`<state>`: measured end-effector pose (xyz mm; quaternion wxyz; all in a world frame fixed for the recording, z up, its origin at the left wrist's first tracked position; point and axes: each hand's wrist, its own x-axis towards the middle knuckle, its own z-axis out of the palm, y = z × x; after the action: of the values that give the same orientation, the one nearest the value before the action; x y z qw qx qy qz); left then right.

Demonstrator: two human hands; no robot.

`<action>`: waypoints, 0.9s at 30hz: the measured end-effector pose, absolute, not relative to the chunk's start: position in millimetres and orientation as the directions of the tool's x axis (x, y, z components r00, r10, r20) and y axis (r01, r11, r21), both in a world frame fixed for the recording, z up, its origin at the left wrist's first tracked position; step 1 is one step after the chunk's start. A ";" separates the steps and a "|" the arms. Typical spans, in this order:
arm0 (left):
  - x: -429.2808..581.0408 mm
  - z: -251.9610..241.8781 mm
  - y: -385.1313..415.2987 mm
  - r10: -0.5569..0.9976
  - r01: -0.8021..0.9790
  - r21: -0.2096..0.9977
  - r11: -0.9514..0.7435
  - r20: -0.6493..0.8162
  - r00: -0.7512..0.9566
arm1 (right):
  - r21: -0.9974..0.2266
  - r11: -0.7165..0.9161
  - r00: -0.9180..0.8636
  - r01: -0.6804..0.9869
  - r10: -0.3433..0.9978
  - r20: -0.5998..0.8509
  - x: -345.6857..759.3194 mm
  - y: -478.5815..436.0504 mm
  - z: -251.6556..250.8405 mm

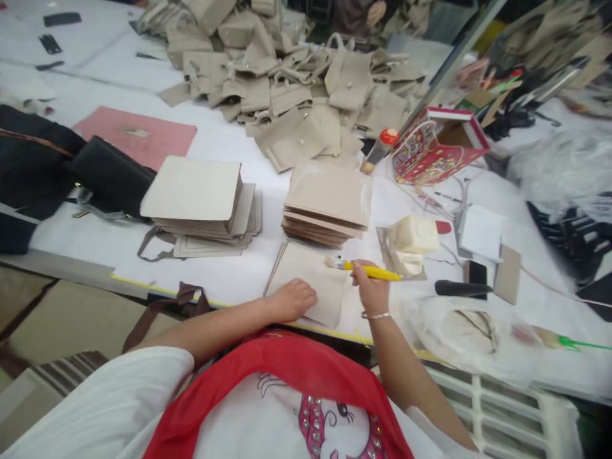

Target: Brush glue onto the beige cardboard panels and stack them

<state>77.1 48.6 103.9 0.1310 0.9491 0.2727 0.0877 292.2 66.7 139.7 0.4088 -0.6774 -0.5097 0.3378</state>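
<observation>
Far left: a black bag (pixel 109 175) lies on the white table (pixel 213 150), beside a pink board (pixel 138 135).
Left of centre: a stack of beige panels (pixel 194 191) sits on the table.
Left hand (pixel 291 301): lies flat and unclenched on a beige panel (pixel 325 299), grasping nothing.
Beige panel: on the table's near edge, between both hands.
Right hand (pixel 371 288): fingers pinch a yellow-handled brush (pixel 373 270), its bristles just beyond the panel's top edge.
Behind the hands: a second beige stack (pixel 327 204), with a heap of beige bags (pixel 291 89) farther back.
Right: a cream block (pixel 414 234) sits on clear plastic, near a red printed box (pixel 435 153).
</observation>
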 end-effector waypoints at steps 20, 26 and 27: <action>85.9 47.1 12.8 0.650 0.652 0.237 -0.720 -0.099 0.754 | -0.810 -0.410 0.334 0.419 0.899 -0.283 268.7 114.8 64.3; 88.3 48.4 15.0 0.647 0.644 0.251 -0.723 -0.082 0.758 | -0.678 -0.068 0.173 0.732 0.981 0.088 333.1 63.4 73.3; 88.9 49.2 15.4 0.649 0.646 0.250 -0.722 -0.082 0.757 | -0.613 0.058 0.029 0.788 0.991 0.131 334.9 51.7 73.4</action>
<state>88.9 15.4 49.2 0.1325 0.9278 0.3487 0.0058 334.9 51.7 73.4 0.2776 -0.6613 -0.6724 0.1830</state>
